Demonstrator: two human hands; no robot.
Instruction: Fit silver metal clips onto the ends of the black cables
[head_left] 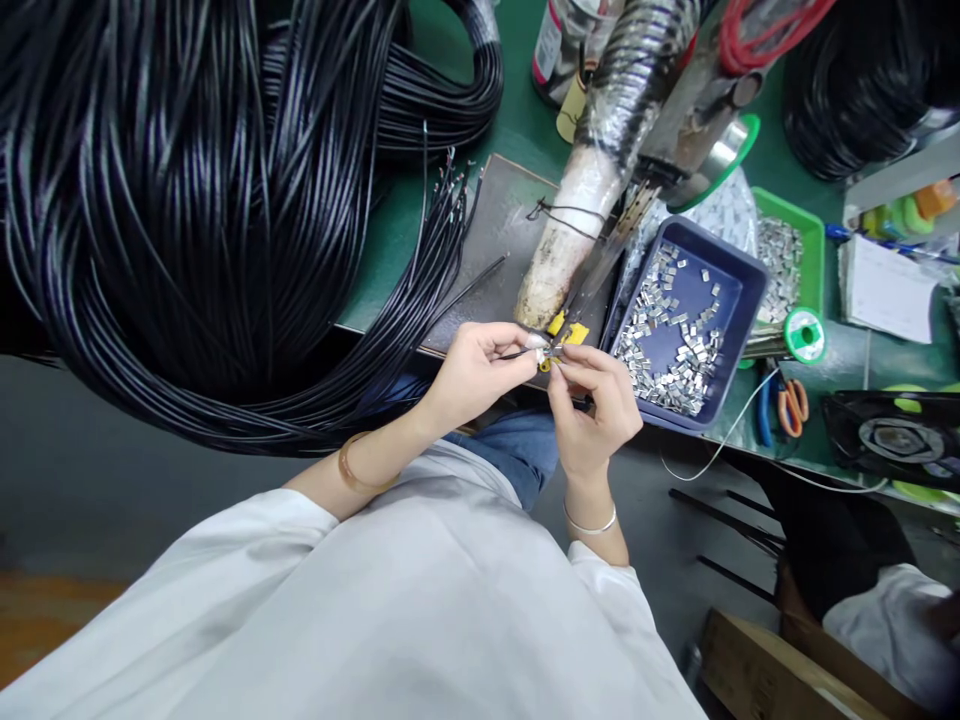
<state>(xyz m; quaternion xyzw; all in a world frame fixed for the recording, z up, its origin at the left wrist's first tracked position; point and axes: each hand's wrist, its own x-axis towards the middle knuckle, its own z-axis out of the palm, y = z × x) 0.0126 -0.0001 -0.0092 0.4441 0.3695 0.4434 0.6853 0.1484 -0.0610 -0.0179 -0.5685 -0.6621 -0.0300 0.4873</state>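
The person wore a white short-sleeved shirt [420, 600], blue denim jeans [517, 455], a thin amber bangle [352, 470] on the left wrist and a slim silver bracelet [590, 526] on the right.

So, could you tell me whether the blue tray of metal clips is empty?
No, the blue tray holds many small metal clips scattered across its floor.

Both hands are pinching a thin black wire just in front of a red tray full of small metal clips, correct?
Not quite: the tray is dark blue, not red, as the head view shows. The rest holds: the left hand and right hand pinch a thin black wire just in front of it, and it holds small metal clips.
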